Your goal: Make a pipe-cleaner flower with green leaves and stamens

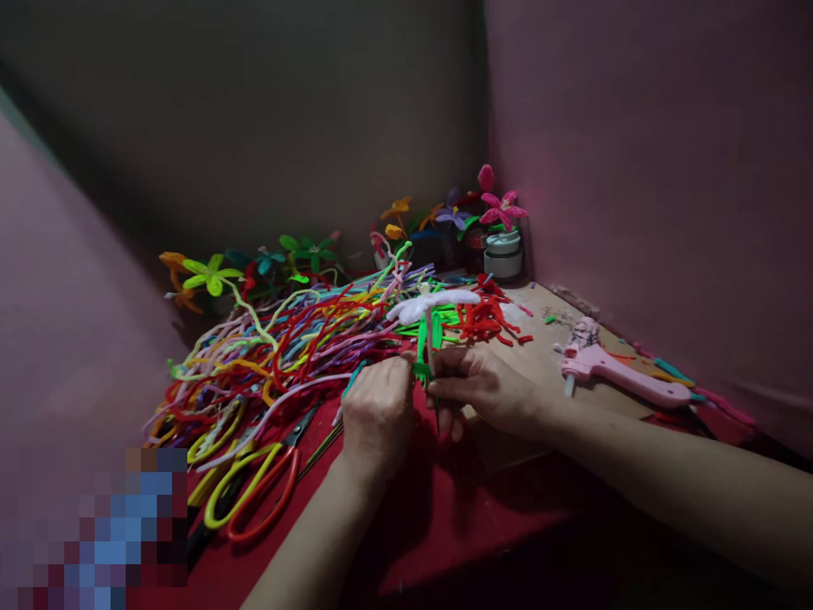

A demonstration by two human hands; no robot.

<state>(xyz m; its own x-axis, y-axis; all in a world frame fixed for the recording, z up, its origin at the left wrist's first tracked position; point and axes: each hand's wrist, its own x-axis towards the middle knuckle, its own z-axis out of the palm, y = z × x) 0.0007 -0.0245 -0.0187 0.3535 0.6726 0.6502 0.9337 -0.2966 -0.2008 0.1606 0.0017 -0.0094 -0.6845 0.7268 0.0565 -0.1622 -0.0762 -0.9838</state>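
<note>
A pipe-cleaner flower [433, 302] with white petals stands upright between my hands, with green leaves [423, 341] along its pale stem. My right hand [486, 388] pinches the stem between thumb and fingers, just below the petals. My left hand [379, 405] is closed beside it. A short green strip [421, 370] runs from its fingertips to the stem; whether this is tape or pipe cleaner I cannot tell. The stem's lower end is partly hidden by my fingers.
Left of my hands lies a heap of coloured pipe cleaners [305, 335], with scissors [263, 500] in front. On the right is a pink glue gun [626, 377]. Red pipe-cleaner pieces [486, 320] lie behind my hands. Finished flowers [452, 216] and a grey-white jar [503, 254] line the back.
</note>
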